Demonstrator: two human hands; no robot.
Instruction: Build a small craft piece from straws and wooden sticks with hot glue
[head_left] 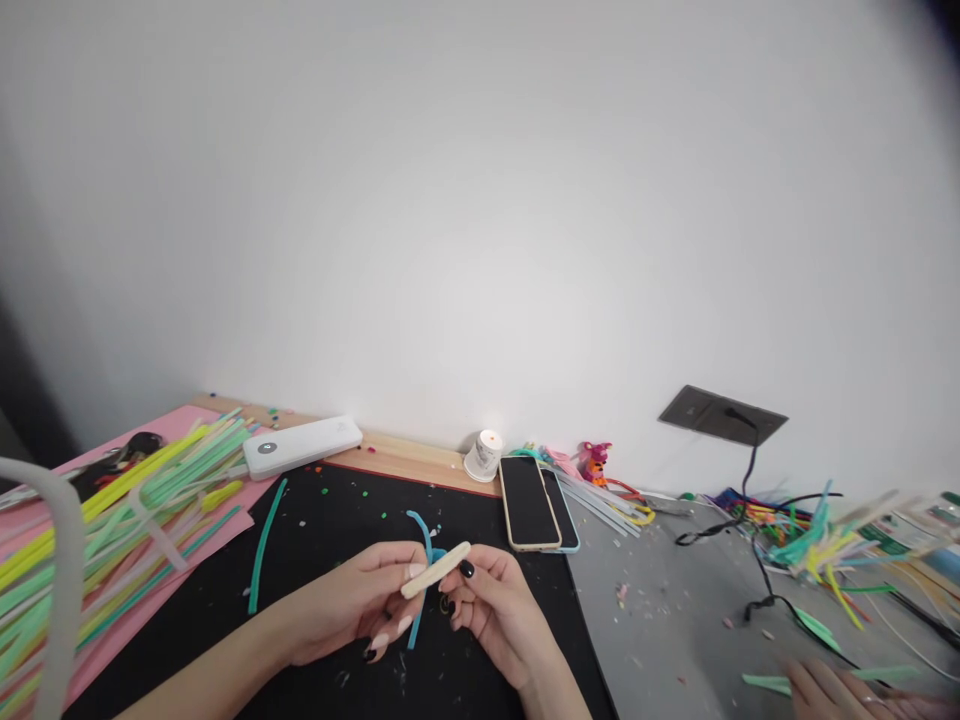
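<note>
My left hand (356,600) is closed, its thumb and fingers pinching the lower left end of a short, thick cream pipe cleaner (435,571). At the other end, my right hand (499,605) grips the same piece between thumb and fingertips. Behind the cream piece runs a bent blue pipe cleaner (415,628), reaching above and below the fingers; whether the two are joined is hidden. Both hands are above a black mat (300,670). A single teal pipe cleaner (266,548) lies on the mat, left of my hands.
Bundled pipe cleaners (161,500) lie on pink paper at left, near a white device (304,447). Beyond my hands stand a paper cup (484,456) and phones (529,503). At right, another person's hand (840,690) is beside green strips, near a black cable (750,480).
</note>
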